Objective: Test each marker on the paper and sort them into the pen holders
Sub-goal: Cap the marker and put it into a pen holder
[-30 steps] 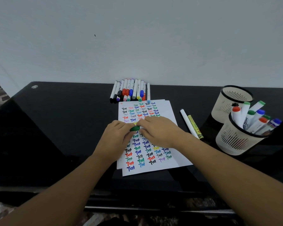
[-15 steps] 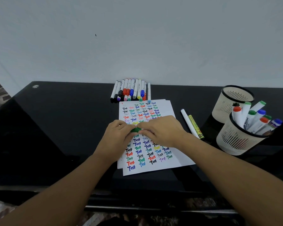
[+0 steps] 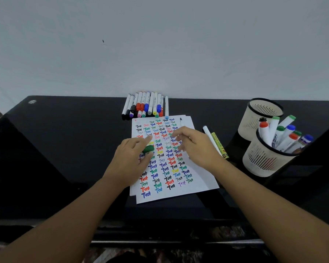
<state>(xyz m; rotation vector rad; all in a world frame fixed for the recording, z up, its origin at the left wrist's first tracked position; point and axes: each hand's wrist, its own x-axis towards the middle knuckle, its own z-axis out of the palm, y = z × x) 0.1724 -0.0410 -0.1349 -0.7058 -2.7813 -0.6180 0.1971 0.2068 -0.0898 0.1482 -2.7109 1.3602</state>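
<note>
Green shows at the left hand (image 3: 130, 158), whose curled fingers hold a green marker cap (image 3: 148, 149) over the left part of the paper (image 3: 198, 179). The right hand (image 3: 196, 147) hovers just right of it with fingers loosely spread, and whether it holds anything cannot be told. The paper, covered in coloured test words, lies on a black table (image 3: 65, 149). A row of markers (image 3: 146, 106) sits at its far edge, and two loose markers (image 3: 216, 143) lie just to its right. Farther right stand two pen holders: the near holder (image 3: 264, 162) is full of markers, and the far holder (image 3: 254, 112) shows none inside.
</note>
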